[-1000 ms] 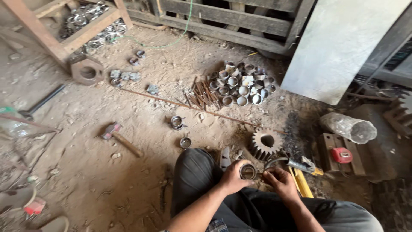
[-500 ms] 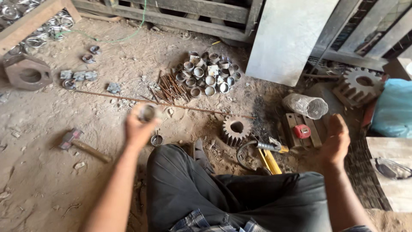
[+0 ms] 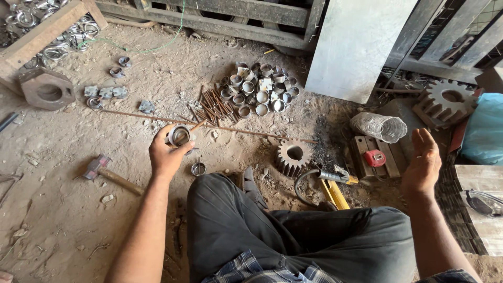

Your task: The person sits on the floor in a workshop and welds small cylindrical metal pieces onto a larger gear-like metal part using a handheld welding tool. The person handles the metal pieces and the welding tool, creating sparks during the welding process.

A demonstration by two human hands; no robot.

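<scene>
A: Change since a second back is noted: both hands are no longer joined over the lap. The left hand (image 3: 166, 152) is now out to the left of the toothed gear (image 3: 293, 156), and the right hand (image 3: 423, 165) is lifted well to the gear's right.

B: Hand states?

A: The left hand is wrapped round a short metal ring (image 3: 179, 135), which is pinched between thumb and fingers. The right hand is spread open, palm inward, with nothing in it.

B: Step in hand?

A: It is judged as a carry: the ring is held up off the ground, left of the gear, above the thin rod (image 3: 236, 129) lying there. Nothing is being worked by the free hand.

B: What is called for next?

A: For any set-down, a bare patch of dirt is needed. A smaller ring (image 3: 198, 169) lies just below the held one, and a hammer (image 3: 107, 173) lies further left of the gear. The heap of similar rings (image 3: 259, 91) sits beyond the gear, so a longer reach would be needed there. The grip looks firm enough.

B: Ring appearance?

A: It is seen as a grey, dull-shiny sleeve, thin-walled, with the open bore turned toward the camera. The inner face looks darker. Wear or marks cannot be told.
</scene>
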